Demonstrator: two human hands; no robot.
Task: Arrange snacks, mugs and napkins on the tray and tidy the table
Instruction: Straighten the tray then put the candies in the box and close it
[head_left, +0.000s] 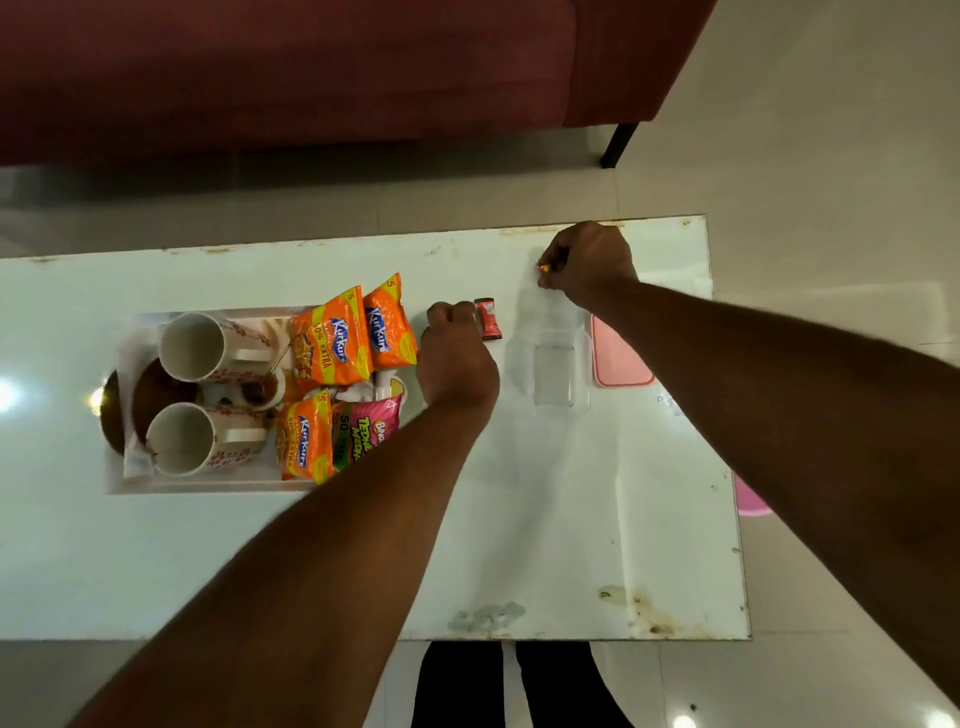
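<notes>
Head view. Loading is judged nearly complete. On the table (519, 519), the tray (208, 484) at left carries two mugs (192, 348) (182, 439), white napkins (137, 457), three orange packets (332, 338) (389, 330) (304, 441) and one pink packet (363, 434). Still off the tray are one red sachet (488, 319), one clear container (556, 374) and one pink lid (618, 358). Left hand (457, 353): fingers curled, pinching the red sachet just right of the tray. Right hand (587, 260): fingertips pinch one small red-yellow wrapper (544, 267) near the far edge.
</notes>
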